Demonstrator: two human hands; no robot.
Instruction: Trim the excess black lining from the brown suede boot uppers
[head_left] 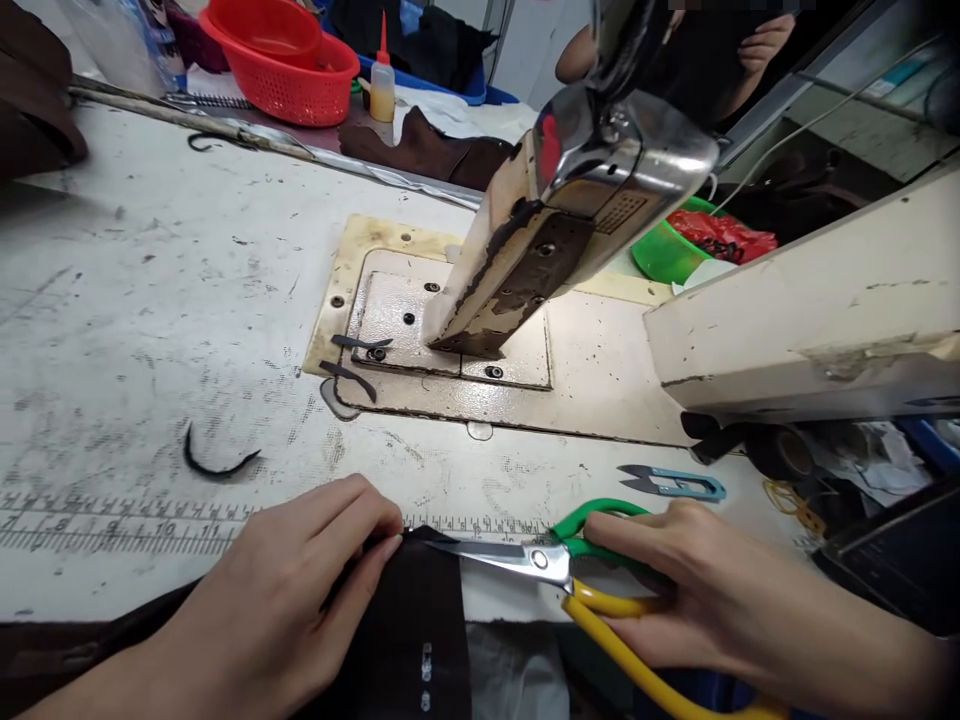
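Between thumb and forefinger, my left hand pinches the upper edge of a dark brown fabric piece, which hangs over the table's front edge. My right hand grips a pair of scissors with one green and one yellow handle. Their blades point left, and the tips lie at the fabric's top edge, close to my left fingertips. The blades look nearly closed; whether fabric is between them I cannot tell. Blue thread snips lie just beyond my right hand.
A sewing machine head stands over its bed plate. Dark scraps lie on the white table, which has a printed ruler. Behind are red baskets, an oil bottle, a green basin and another person's hand.
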